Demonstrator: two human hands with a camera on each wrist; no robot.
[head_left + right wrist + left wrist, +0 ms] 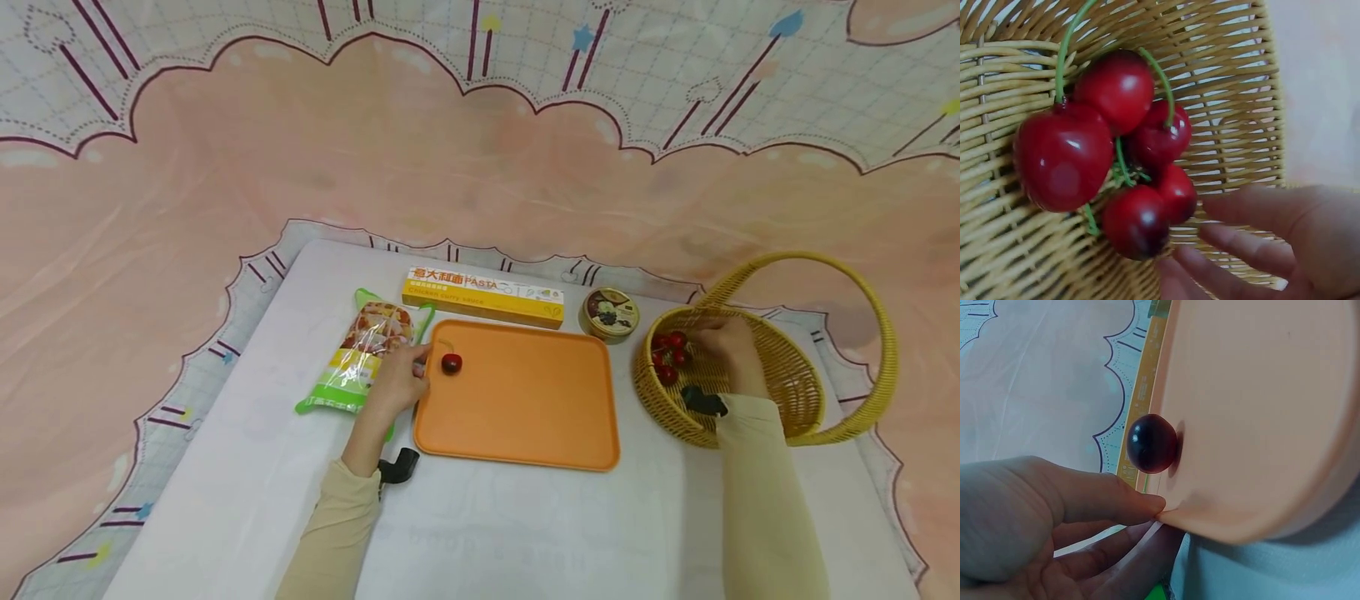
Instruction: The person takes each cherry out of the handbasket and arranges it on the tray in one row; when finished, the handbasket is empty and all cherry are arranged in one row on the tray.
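Observation:
My left hand (397, 379) pinches the left rim of an orange tray (525, 400). In the left wrist view the thumb lies on top of that rim, with the fingers underneath. One dark red cherry (452, 363) sits on the tray close to this hand, its stem toward the far side. Over on the right, my right hand (726, 346) reaches inside a wicker basket (787, 354). Several red cherries (1063, 159) with green stems are bunched there. Beside the lowest ones are the right hand's fingertips (1185, 256), apart from each other and gripping nothing visible.
A green and yellow food bag (352, 367) lies left of the tray. Behind the tray is a yellow pasta box (483, 298), with a round tin (611, 313) near its right end. The basket's tall handle (885, 333) arches up on the right.

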